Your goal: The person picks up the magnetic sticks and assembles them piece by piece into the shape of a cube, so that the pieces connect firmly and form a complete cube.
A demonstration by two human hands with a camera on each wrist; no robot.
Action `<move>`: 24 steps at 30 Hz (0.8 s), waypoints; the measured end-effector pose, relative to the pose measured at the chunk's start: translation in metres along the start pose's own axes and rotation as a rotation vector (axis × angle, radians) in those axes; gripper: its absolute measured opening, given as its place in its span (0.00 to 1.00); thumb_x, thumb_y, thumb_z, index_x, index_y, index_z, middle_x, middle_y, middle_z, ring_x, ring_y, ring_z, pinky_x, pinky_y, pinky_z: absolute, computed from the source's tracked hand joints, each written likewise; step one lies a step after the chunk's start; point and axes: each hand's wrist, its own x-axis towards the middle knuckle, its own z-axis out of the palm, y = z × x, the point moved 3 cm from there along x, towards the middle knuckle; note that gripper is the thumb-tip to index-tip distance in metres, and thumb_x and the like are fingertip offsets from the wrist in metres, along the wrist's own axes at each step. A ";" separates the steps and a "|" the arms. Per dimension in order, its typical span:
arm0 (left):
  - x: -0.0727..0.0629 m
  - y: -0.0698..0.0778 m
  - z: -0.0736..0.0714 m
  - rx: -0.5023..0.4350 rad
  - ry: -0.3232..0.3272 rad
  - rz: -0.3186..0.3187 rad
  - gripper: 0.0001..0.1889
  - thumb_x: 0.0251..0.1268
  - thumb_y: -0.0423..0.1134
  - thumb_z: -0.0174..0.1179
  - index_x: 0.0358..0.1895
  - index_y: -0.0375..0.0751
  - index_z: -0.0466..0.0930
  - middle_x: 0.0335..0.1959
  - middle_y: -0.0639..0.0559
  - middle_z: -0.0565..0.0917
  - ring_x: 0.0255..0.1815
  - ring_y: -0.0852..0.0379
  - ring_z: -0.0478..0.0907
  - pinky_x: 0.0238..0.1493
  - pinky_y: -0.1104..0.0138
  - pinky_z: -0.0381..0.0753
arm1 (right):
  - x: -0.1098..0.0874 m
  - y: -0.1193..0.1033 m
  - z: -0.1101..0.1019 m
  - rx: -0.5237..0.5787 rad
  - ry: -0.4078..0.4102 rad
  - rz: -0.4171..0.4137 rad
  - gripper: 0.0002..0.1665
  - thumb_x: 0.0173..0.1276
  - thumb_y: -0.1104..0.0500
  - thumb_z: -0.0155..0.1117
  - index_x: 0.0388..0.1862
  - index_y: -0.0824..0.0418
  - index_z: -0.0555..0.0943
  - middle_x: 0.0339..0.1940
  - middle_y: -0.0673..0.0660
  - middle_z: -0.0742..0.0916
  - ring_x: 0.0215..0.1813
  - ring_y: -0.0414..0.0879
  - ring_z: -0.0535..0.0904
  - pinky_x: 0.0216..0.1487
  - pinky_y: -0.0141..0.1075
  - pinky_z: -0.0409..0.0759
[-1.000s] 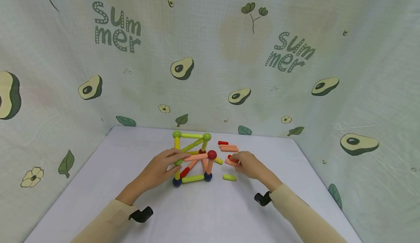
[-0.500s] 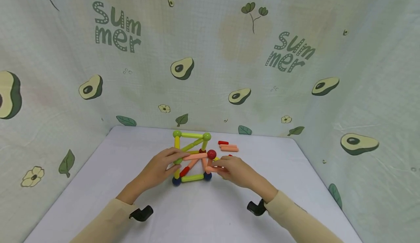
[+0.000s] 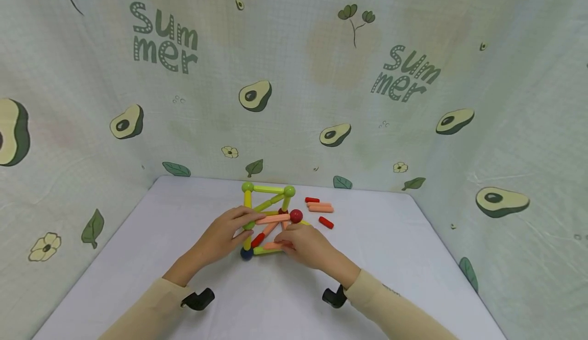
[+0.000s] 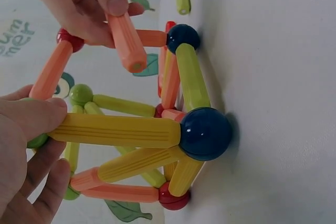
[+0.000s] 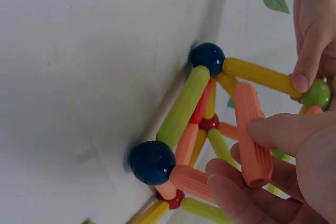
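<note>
A cube-like frame of coloured magnetic rods and balls stands on the white table point(image 3: 275, 299). At its near left corner, my left hand point(image 3: 225, 235) grips the top of an upright yellow rod point(image 4: 118, 129), right by a green ball point(image 5: 316, 94). My right hand point(image 3: 303, 245) pinches a salmon-coloured magnetic rod point(image 5: 252, 135) between thumb and fingers, in front of the frame's near side. That rod hangs tilted above the lime rod point(image 5: 184, 106) that joins two navy balls point(image 4: 206, 134) at the base. A red ball point(image 3: 296, 216) tops the near right corner.
Right of the frame lie a loose red rod point(image 3: 326, 222), salmon rods point(image 3: 320, 208) and another red rod point(image 3: 312, 199). A short lime rod point(image 4: 183, 1) lies beyond the right hand in the left wrist view. Printed cloth point(image 3: 294, 74) hangs behind the table.
My right hand has come left from the loose rods to the frame's near side, carrying the salmon rod. The red rod beside it stayed on the table. My left hand keeps its place.
</note>
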 end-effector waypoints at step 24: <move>-0.001 -0.005 -0.001 -0.007 0.061 0.072 0.31 0.60 0.29 0.78 0.67 0.53 0.84 0.58 0.57 0.84 0.57 0.56 0.82 0.54 0.58 0.86 | 0.035 -0.012 0.023 0.078 0.010 -0.064 0.06 0.69 0.59 0.78 0.43 0.56 0.94 0.34 0.45 0.92 0.37 0.36 0.77 0.43 0.24 0.74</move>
